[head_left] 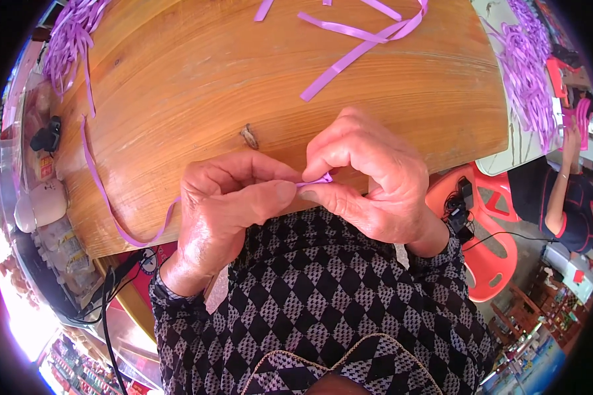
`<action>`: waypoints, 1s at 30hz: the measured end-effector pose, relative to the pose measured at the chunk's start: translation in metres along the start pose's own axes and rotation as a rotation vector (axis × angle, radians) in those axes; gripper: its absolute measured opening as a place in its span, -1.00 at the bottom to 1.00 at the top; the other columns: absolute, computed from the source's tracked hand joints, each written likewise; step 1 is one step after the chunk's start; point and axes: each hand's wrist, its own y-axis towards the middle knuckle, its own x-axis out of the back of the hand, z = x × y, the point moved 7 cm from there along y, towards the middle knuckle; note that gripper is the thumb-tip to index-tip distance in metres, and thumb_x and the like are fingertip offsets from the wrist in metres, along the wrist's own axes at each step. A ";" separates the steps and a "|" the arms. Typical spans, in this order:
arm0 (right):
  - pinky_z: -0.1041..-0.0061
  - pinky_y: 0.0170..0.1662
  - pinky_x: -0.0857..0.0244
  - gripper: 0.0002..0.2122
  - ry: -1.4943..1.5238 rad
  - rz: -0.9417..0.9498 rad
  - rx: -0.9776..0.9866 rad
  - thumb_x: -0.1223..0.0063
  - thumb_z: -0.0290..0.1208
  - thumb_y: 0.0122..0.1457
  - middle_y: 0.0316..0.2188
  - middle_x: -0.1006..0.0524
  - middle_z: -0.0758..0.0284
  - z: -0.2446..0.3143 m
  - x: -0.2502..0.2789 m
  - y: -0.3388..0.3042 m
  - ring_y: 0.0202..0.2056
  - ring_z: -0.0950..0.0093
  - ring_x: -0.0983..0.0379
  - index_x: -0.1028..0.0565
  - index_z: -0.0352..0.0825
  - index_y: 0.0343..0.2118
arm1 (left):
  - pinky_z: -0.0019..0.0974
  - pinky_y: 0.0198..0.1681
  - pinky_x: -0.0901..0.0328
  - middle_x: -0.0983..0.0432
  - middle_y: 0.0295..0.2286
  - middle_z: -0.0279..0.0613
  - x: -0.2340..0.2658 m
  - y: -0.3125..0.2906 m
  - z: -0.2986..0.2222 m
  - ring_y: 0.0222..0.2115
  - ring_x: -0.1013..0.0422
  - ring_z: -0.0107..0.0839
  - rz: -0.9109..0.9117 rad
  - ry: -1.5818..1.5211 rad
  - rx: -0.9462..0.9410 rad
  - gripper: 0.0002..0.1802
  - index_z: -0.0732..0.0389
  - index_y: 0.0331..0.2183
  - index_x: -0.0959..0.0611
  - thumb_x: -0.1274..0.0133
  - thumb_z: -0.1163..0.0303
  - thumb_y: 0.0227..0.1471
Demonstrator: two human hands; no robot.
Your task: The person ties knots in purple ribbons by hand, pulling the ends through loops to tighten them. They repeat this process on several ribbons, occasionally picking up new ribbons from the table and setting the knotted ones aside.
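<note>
Both hands meet over the near edge of a wooden table (pixel 197 85). Between them runs a narrow purple ribbon (pixel 314 182), folded or looped at the pinch. My left hand (pixel 230 197) is closed, thumb and forefinger pressed on the ribbon. The ribbon's long tail (pixel 105 196) comes out past the left wrist and curves away over the tabletop. My right hand (pixel 372 174) pinches the same ribbon just beside the left fingertips, its other fingers curled. Part of the ribbon inside the fingers is hidden.
Loose purple ribbon strips (pixel 359 39) lie at the table's far side. Ribbon bundles sit at the far left (pixel 76 39) and on a white table at right (pixel 524 79). A red-orange plastic chair (pixel 491 263) holds black cables. Another person (pixel 566 191) is at far right.
</note>
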 end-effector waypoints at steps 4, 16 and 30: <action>0.55 -0.47 -0.13 -0.85 0.079 0.018 -0.060 -0.19 -0.65 -0.22 -0.54 -0.44 0.30 -0.003 0.001 -0.001 -0.52 0.50 -0.29 -0.44 -0.43 -0.54 | -0.57 -0.47 -0.26 -0.52 -0.55 -0.22 0.005 -0.004 -0.004 -0.55 -0.38 -0.61 -0.056 0.098 -0.030 -0.89 0.37 -0.45 -0.59 -0.12 0.58 -0.17; 0.62 -0.40 -0.21 -0.87 0.303 0.086 -0.170 -0.16 -0.68 -0.15 -0.50 -0.44 0.27 -0.008 -0.008 -0.003 -0.48 0.54 -0.34 -0.47 -0.44 -0.48 | -0.60 -0.48 -0.25 -0.52 -0.56 -0.27 0.001 -0.005 -0.007 -0.55 -0.37 -0.66 -0.081 0.223 -0.075 -0.92 0.36 -0.47 -0.59 -0.13 0.60 -0.15; 0.65 -0.43 -0.14 -0.83 0.634 -0.161 -0.452 0.02 -0.79 -0.23 -0.53 -0.38 0.31 -0.025 0.022 -0.024 -0.51 0.62 -0.25 -0.36 -0.43 -0.52 | -0.58 -0.52 -0.21 -0.48 -0.62 -0.28 0.042 -0.017 -0.012 -0.62 -0.33 -0.62 -0.300 0.252 -0.138 -0.89 0.37 -0.53 -0.59 -0.08 0.70 -0.27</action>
